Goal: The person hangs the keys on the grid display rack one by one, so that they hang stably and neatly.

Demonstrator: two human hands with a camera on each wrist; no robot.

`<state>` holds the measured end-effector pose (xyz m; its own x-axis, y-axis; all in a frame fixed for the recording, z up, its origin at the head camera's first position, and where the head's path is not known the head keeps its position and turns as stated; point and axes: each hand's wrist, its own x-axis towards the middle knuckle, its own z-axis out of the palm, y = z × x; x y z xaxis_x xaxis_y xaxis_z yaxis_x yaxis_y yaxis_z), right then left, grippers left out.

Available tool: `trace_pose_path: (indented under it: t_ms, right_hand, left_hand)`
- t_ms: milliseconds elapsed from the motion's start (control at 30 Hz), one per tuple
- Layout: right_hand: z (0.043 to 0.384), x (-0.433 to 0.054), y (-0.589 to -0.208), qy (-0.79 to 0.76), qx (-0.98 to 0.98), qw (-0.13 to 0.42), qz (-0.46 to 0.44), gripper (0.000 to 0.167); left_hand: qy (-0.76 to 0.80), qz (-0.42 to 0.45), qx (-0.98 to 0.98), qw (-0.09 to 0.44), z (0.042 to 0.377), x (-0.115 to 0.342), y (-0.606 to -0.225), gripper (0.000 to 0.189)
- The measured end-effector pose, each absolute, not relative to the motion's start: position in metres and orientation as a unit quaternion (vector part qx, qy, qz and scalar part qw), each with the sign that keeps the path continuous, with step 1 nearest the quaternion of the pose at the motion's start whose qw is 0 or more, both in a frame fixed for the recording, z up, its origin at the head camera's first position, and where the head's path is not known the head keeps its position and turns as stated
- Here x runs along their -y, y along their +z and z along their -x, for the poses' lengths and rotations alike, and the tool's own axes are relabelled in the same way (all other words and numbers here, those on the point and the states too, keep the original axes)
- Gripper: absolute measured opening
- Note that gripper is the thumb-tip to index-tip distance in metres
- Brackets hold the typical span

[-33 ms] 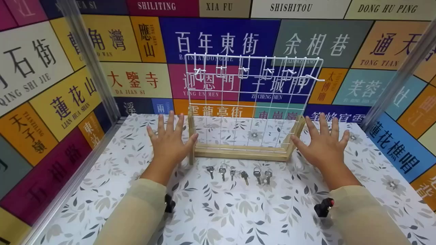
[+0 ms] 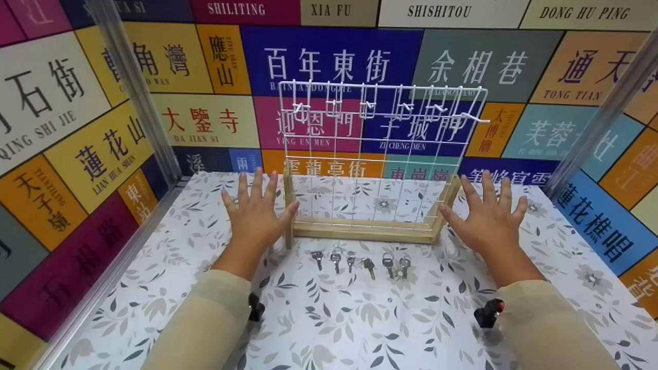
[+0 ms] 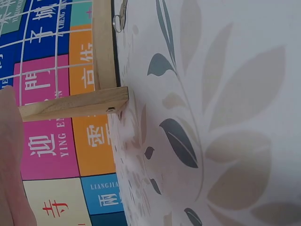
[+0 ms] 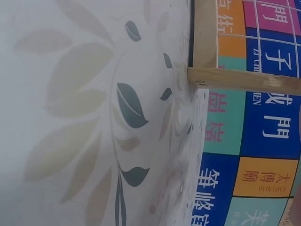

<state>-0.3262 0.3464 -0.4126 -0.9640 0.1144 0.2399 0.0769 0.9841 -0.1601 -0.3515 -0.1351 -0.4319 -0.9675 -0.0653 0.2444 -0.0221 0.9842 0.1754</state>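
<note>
Nothing has moved; left hand point(image 2: 257, 210) and right hand point(image 2: 486, 218), splayed empty, flank the rack point(image 2: 362, 236) at nine and three o'clock; best pinch six-o'clock keys point(image 2: 369, 265) singly.

Head view: from above, facing forward and down; farthest back, whole rack point(image 2: 362, 235) in frame, with bench point(image 2: 339, 334) and sign wall point(image 2: 331, 59). Left wrist view: low over bench, near rack's left end, rolled sideways, wall at left. Right wrist view: likewise at right end, opposite roll, wall at right. Wrist views share rack wires and wall.
</note>
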Motion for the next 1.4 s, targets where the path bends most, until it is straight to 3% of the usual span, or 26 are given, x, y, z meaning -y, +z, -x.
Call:
trace_pose_path:
  t_ms: [833,1133,1400]
  right_hand:
    - [0.299,-0.332,-0.397,0.164,0.974,0.150,0.052,0.100]
    - [0.278,-0.317,-0.383,0.239,0.940,0.241,0.045,0.076]
    - [0.268,-0.295,-0.379,0.320,0.913,0.251,0.021,0.058]
  left_hand:
    - [-0.214,0.000,0.972,0.093,0.342,0.128,-0.430,0.089]
    - [-0.352,0.007,0.933,0.078,0.336,0.129,-0.430,0.085]
    - [-0.506,-0.006,0.860,0.057,0.336,0.128,-0.435,0.073]
